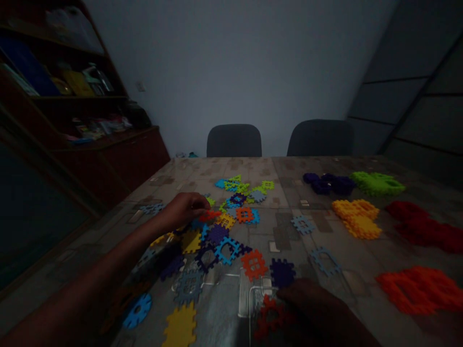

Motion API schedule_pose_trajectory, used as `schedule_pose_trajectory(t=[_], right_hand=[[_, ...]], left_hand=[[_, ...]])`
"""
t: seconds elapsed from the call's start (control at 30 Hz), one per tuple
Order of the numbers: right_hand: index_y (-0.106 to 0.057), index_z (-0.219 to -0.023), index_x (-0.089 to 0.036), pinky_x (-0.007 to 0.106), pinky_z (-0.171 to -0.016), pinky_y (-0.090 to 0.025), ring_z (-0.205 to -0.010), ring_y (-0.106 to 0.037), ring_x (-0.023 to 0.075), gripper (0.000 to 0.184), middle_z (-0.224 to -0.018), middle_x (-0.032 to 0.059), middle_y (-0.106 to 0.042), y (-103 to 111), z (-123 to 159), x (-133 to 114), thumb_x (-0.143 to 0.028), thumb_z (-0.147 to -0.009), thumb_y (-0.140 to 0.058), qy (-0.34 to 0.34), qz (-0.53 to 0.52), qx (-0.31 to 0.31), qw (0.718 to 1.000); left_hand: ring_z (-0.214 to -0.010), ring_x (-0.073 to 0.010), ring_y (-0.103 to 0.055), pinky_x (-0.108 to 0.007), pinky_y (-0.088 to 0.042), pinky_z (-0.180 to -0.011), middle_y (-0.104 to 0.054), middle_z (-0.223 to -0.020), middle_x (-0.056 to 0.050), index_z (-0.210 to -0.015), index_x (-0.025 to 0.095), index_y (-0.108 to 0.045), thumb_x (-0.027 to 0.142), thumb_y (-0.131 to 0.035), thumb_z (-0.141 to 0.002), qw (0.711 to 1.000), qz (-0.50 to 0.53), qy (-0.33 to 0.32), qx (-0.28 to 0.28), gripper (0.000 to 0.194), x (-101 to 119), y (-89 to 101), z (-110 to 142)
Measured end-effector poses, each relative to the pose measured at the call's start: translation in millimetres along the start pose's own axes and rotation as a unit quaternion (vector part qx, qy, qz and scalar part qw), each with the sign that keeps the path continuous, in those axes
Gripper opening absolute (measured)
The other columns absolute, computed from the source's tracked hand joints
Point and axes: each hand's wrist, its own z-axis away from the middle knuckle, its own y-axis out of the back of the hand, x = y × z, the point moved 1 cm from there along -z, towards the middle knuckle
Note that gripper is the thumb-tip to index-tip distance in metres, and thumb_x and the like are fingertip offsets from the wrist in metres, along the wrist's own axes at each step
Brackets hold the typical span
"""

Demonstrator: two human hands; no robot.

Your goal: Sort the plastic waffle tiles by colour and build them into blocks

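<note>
My left hand (190,207) reaches over the pile of interlocking plastic tiles, its fingers curled and pinching the edge of an orange-red tile (210,215). Nearby in the pile are a yellow window tile (226,221), an orange window tile (245,215) and a solid purple tile (218,234). Low in the view, my right hand (307,301) is dark, with the fingers closed over an orange tile (270,315); part of that tile is hidden under the hand. Its fingertips are beside a purple tile (282,273). Another orange window tile (254,264) lies farther left.
Sorted heaps stand on the right: purple (329,184), green (376,183), yellow (356,218), red (427,225) and orange (421,289). Grey tiles (303,224) lie mid-table. Two chairs (234,140) stand behind the table, and a shelf cabinet (133,149) at left.
</note>
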Motion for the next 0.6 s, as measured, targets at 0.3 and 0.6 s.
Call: schedule_pose_trajectory(t=[0.3,0.6], right_hand=[[-0.06,-0.124,-0.023,0.03,-0.077,-0.054,-0.089,-0.066,0.0193,0.029,-0.101,0.0063,-0.071,6.9,-2.3,-1.2,-0.029,-0.095,-0.058,0.02,-0.02,0.057,0.998],[-0.06,-0.119,-0.021,0.033,-0.086,-0.053,-0.104,-0.062,0.0207,0.025,-0.115,0.0095,-0.065,13.1,-5.0,-3.7,-0.023,-0.094,-0.058,0.0,-0.09,0.057,0.994]], left_hand=[[-0.086,-0.0136,-0.065,-0.019,-0.052,-0.076,-0.068,-0.094,-0.004,-0.102,0.021,-0.066,0.025,-0.055,-0.102,0.943,0.089,-0.283,0.151,0.012,84.5,-60.6,71.8],[-0.087,-0.0161,-0.065,-0.022,-0.056,-0.075,-0.065,-0.095,-0.011,-0.111,0.015,-0.061,0.02,-0.04,-0.105,0.912,0.152,-0.376,0.061,0.022,107.2,-114.0,69.4]])
